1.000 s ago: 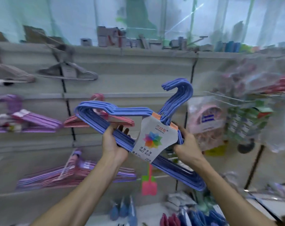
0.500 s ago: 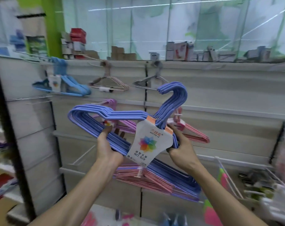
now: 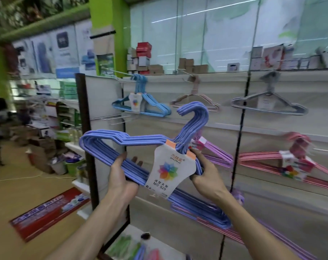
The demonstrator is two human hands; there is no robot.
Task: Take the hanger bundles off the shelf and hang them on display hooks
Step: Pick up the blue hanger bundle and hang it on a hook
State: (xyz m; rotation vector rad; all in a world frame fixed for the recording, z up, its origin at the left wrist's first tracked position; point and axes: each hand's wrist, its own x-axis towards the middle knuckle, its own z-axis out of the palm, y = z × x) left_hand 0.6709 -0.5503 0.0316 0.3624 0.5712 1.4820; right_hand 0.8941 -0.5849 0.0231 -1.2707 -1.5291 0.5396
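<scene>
Both hands carry the periwinkle hanger bundle (image 3: 140, 158) up before the display wall, its hooks uppermost. The left hand (image 3: 122, 177) clamps the lower bars; the right hand (image 3: 206, 177) pinches beside the paper label (image 3: 170, 171). Next, I judge, its hooks must slide onto the bare wire hook (image 3: 118, 119), below the blue bundle (image 3: 142, 102).

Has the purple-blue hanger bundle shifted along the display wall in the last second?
Yes. The purple-blue hanger bundle moved left along the wall: it now sits below the light blue bundle, past the pink bundle.
</scene>
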